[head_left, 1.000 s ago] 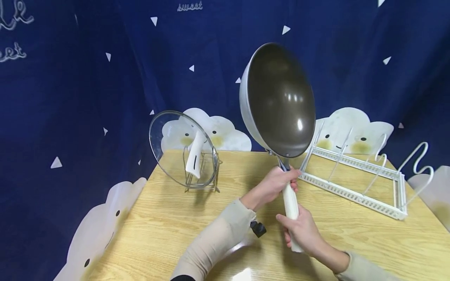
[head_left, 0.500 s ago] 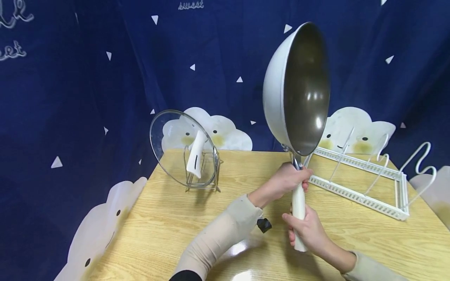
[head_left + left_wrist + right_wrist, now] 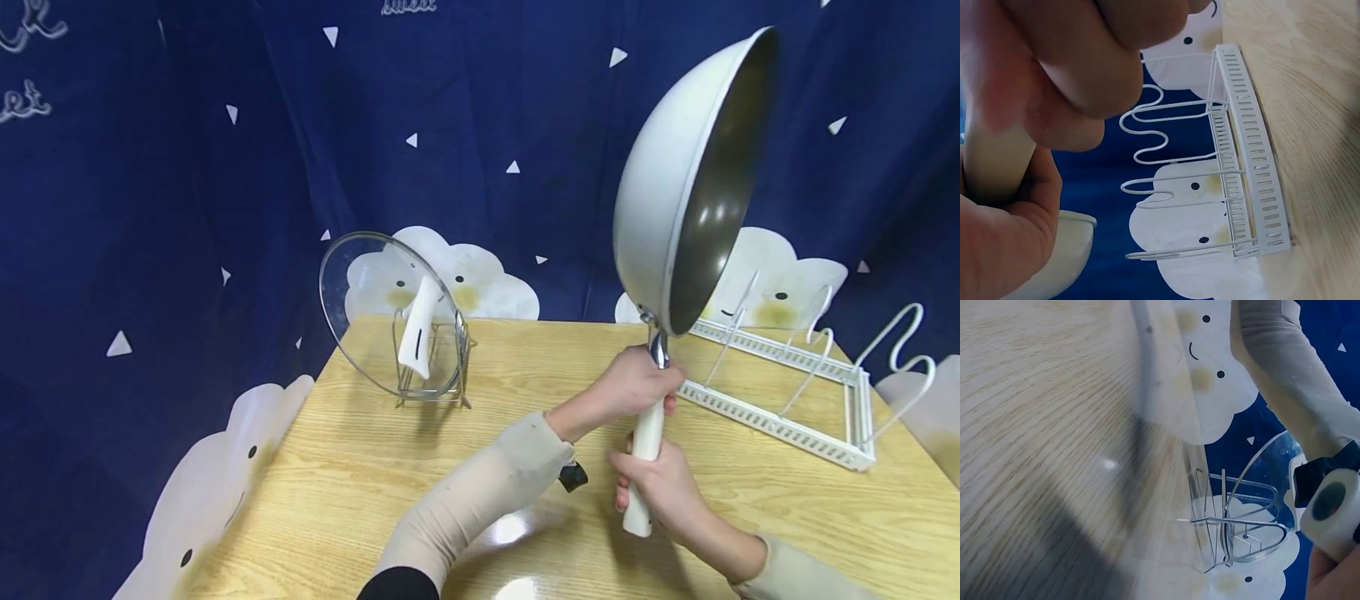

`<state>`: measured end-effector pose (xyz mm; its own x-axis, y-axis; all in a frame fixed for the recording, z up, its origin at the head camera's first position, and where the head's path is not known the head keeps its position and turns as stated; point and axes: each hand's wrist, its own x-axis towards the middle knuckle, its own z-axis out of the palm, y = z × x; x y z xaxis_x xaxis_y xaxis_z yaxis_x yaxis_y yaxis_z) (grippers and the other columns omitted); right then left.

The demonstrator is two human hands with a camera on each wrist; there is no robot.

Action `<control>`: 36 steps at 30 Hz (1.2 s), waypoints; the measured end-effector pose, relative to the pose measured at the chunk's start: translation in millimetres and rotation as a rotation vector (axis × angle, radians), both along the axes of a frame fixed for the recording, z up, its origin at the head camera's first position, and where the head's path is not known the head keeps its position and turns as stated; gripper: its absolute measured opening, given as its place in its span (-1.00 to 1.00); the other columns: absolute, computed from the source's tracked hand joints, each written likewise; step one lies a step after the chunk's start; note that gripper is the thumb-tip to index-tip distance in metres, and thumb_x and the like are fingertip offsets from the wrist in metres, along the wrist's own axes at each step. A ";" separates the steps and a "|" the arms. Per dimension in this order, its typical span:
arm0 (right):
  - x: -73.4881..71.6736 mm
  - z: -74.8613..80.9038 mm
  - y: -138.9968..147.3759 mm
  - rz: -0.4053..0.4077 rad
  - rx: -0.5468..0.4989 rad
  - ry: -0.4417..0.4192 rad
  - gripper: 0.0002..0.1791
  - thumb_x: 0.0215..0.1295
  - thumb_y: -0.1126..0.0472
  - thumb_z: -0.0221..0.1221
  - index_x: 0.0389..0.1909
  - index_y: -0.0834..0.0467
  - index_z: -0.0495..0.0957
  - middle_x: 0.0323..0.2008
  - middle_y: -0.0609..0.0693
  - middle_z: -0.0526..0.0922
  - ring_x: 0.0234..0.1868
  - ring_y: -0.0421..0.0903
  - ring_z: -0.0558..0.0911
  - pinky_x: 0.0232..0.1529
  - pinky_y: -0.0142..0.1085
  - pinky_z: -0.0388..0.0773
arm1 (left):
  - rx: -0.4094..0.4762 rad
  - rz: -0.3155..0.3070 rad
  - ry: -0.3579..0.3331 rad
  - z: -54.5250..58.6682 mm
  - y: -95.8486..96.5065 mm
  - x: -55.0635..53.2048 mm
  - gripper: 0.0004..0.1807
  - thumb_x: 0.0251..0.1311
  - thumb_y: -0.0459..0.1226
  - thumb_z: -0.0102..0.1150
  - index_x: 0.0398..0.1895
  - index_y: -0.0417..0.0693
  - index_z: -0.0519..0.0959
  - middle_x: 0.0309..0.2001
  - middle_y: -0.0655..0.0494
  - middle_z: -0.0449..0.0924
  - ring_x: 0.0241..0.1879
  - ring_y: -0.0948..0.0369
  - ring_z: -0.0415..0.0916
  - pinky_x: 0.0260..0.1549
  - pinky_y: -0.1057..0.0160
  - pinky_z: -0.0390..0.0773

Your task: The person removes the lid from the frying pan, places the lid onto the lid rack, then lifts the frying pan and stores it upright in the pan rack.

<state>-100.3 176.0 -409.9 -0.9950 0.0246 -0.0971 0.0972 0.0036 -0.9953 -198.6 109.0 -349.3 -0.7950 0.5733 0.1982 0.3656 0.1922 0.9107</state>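
A deep wok-style frying pan (image 3: 660, 192), white outside and dark inside, is held upright above the table with its bowl tilted to the right. My left hand (image 3: 637, 382) grips the top of its white handle (image 3: 648, 433), just below the metal neck. Lower down, my right hand (image 3: 666, 485) grips the same handle near its end. In the left wrist view, fingers wrap the handle (image 3: 997, 159), and part of the pan's white outside (image 3: 1066, 262) shows beneath.
Right of the pan, a white rack (image 3: 772, 427) with wavy wire dividers lies on the wooden table (image 3: 337, 500). At back left, a glass lid (image 3: 360, 333) with a white handle leans in a small metal wire stand (image 3: 435, 402). A dark blue curtain (image 3: 187, 208) hangs behind.
Both hands have moved right with the pan. The pan has turned and tilted rightward, so more of its white outside shows and less of its dark inside. Rack and lid stay put.
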 end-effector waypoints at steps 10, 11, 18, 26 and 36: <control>2.5 -11.1 11.5 0.088 -0.138 0.151 -0.75 0.20 0.53 0.04 -0.37 0.26 0.15 -0.76 -0.08 0.35 -0.82 -0.18 0.43 -0.79 -0.25 0.47 | -0.034 -0.013 -0.127 1.5 14.4 0.4 -0.82 0.12 -0.42 0.10 -0.62 -0.16 0.48 -0.80 0.14 0.45 -0.79 0.30 0.47 -0.72 0.40 0.49; 2.7 -12.1 12.4 0.092 -0.148 0.163 -0.76 0.20 0.54 0.03 -0.37 0.26 0.14 -0.76 -0.09 0.34 -0.82 -0.19 0.43 -0.79 -0.25 0.47 | -0.028 -0.027 -0.139 1.0 15.5 -0.1 -0.83 0.12 -0.44 0.09 -0.62 -0.16 0.47 -0.80 0.13 0.45 -0.79 0.29 0.47 -0.71 0.39 0.50; 6.8 -16.8 19.7 0.137 -0.206 0.234 -0.75 0.21 0.59 -0.04 -0.39 0.24 0.15 -0.74 -0.11 0.36 -0.82 -0.21 0.45 -0.81 -0.27 0.46 | -0.026 -0.097 -0.170 -2.6 22.8 -1.5 -0.84 0.10 -0.46 0.08 -0.60 -0.16 0.45 -0.76 0.09 0.49 -0.73 0.21 0.53 -0.66 0.38 0.53; 9.3 -19.9 28.9 0.159 -0.202 0.258 -0.76 0.22 0.59 -0.04 -0.38 0.23 0.17 -0.73 -0.11 0.37 -0.81 -0.20 0.46 -0.82 -0.23 0.46 | -0.045 -0.071 -0.163 -6.7 30.2 1.0 -0.85 0.10 -0.43 0.09 -0.61 -0.15 0.47 -0.75 0.10 0.51 -0.75 0.27 0.50 -0.68 0.38 0.51; 10.0 -25.9 34.2 0.196 -0.271 0.283 -0.76 0.24 0.60 -0.08 -0.36 0.20 0.19 -0.70 -0.14 0.38 -0.79 -0.22 0.48 -0.81 -0.26 0.47 | -0.088 -0.059 -0.139 -11.0 35.9 2.6 -0.80 0.11 -0.39 0.08 -0.64 -0.24 0.51 -0.78 0.15 0.49 -0.77 0.29 0.49 -0.70 0.41 0.46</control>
<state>-90.3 210.2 -435.9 -0.9667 -0.1559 0.2027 -0.1556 -0.2705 -0.9501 -196.0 144.9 -360.4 -0.7759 0.6298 0.0360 0.2506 0.2555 0.9338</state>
